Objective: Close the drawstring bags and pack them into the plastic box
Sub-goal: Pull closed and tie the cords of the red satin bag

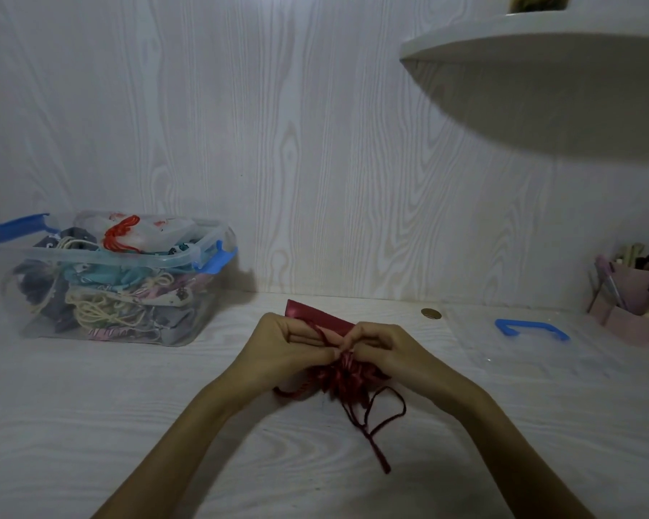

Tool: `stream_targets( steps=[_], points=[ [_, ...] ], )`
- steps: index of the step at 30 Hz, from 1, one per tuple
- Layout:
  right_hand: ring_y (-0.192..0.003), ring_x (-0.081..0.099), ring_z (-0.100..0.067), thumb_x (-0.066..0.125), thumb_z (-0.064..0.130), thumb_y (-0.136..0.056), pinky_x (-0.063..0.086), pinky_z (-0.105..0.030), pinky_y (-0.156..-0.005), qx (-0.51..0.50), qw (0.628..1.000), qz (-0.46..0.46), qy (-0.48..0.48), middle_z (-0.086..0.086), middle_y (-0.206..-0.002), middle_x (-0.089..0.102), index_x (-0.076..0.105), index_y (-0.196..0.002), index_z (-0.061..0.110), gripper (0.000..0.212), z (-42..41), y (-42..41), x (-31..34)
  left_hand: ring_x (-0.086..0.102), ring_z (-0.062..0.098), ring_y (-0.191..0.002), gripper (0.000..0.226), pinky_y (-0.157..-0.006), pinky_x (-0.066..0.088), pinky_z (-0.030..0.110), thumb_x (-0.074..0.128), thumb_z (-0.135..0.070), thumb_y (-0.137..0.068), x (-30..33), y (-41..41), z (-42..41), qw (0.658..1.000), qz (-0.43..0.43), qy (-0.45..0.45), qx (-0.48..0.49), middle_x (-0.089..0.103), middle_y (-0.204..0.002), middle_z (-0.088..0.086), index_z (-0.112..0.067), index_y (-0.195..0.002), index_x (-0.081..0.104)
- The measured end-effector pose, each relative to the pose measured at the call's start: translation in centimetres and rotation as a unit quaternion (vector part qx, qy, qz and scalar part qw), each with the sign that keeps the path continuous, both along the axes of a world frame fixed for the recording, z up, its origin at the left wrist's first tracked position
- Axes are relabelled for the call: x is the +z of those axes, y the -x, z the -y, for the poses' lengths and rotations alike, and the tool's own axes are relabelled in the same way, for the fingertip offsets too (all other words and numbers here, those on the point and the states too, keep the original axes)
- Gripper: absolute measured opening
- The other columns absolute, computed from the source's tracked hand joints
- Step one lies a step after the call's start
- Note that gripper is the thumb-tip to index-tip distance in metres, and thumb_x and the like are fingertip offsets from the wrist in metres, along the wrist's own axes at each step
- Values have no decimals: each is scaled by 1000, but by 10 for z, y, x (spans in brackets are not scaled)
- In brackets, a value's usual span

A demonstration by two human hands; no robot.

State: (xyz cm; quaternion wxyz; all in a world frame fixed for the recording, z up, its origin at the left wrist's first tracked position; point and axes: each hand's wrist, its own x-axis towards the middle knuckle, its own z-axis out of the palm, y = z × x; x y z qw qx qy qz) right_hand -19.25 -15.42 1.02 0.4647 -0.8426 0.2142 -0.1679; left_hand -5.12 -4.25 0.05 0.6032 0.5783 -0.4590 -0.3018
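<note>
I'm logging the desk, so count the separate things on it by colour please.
Dark red: 1, drawstring bag held by both hands
Clear with blue: 2, plastic box, lid
Pink: 1, pen holder
Gold: 1, coin
Total: 5

Pale wood-grain desk nook, dim light.
White wall panel (278, 144) stood behind the desk (90, 406); curved shelf (540, 50) hung upper right.

White wooden table (90, 425). On it: see-through plastic box (109, 279) full of bags at the left, red bag (317, 318) in the middle, coin (431, 313), clear lid (532, 346), pink pen pot (632, 301) at the right.
</note>
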Motion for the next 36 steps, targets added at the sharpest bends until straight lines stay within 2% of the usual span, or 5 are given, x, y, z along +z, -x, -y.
stream_targets(
  steps=[14,22,27,31,36],
  points=[
    [-34,36,-2,51,25,-95,30,-13,-42,7,999,25,-27,8,-44,47,61,-113,30,21,-3,-6,-9,70,10,-72,18,-65,56,21,81,-9,-68,-14,2,3,964,159,134,166,74,-75,-7,-23,-78,76],
    [-94,68,-9,71,21,-81,52,-20,-86,-94,980,107,-136,3,-94,74,75,-93,24,14,-2,-6,-13,71,8,-72,16,-69,55,18,81,-19,-64,-16,-2,5,968,138,128,165,75,-73,-5,-17,-80,78],
    [-87,57,-10,71,20,-77,47,-26,-81,-225,953,137,153,8,-86,61,66,-73,23,6,-2,-11,-18,70,7,-78,12,-73,56,25,78,-28,-69,-21,-3,9,973,157,85,146,74,-79,-12,-29,-81,77],
    [-67,51,-12,67,16,-72,40,-24,-64,-285,825,92,479,7,-73,58,58,-72,19,10,5,-9,-22,70,8,-87,13,-83,55,29,75,-20,-75,-22,-4,12,983,117,69,123,75,-87,-8,-18,-88,75],
    [-73,54,-14,56,12,-85,41,-26,-69,-237,964,118,-11,4,-73,58,58,-67,18,18,11,-8,-6,71,11,-77,4,-75,55,24,70,-19,-81,-22,-4,12,987,92,54,121,75,-75,-1,-17,-81,67]
  ],
)
